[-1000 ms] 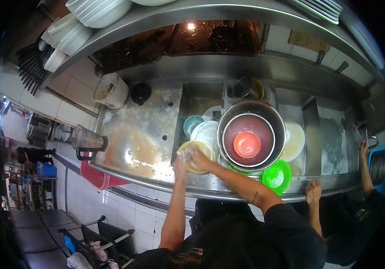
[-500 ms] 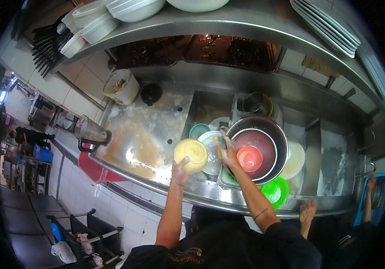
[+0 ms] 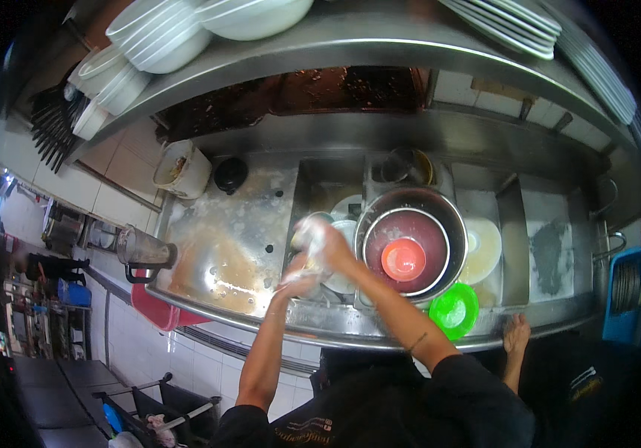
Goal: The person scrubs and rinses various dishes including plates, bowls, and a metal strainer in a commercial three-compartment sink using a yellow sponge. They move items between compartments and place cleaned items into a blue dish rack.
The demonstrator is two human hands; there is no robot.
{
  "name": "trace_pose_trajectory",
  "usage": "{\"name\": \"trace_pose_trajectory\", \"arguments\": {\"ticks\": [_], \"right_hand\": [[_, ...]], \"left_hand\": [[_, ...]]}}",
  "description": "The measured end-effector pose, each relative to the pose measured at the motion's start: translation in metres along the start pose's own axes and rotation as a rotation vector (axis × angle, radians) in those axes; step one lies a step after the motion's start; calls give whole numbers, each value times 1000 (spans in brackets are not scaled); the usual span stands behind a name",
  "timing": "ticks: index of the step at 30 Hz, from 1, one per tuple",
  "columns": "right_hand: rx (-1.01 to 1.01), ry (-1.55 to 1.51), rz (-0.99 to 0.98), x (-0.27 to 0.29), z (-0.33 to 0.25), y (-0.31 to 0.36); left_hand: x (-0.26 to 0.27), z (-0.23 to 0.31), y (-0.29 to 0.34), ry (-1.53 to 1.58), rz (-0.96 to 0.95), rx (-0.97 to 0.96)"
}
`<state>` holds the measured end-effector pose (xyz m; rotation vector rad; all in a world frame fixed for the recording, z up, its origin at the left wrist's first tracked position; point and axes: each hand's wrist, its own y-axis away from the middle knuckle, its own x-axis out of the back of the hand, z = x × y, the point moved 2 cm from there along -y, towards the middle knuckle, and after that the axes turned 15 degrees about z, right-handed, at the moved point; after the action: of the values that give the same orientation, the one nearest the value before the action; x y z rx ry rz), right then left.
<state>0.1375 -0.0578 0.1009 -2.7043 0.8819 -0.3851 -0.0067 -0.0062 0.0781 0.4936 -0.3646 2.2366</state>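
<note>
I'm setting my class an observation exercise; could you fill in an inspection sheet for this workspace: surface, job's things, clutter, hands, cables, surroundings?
Surface: long grey steel counter, wet, with tan stains.
Job's things: item at the hands too blurred to identify; nearby, a large round steel pot with a small round orange-red bowl inside, and a round bright-green bowl.
Clutter: white plastic bucket, round black object, clear blender jug with black handle.
Hands: foamy left hand and right hand close together; grip unclear.
Cables: nothing seen.
Surroundings: co-worker's bare hand at the front edge; stacked white bowls above.
</note>
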Motion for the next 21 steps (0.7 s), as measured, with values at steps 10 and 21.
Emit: {"name": "trace_pose_trajectory", "arguments": {"ticks": [10,21], "right_hand": [[480,448,240,49,-53,21],[-223,806,757,390,-61,56]], "left_hand": [[-83,82,-15,1380,198,280],[-194,87,-85,57,90,-118]]}}
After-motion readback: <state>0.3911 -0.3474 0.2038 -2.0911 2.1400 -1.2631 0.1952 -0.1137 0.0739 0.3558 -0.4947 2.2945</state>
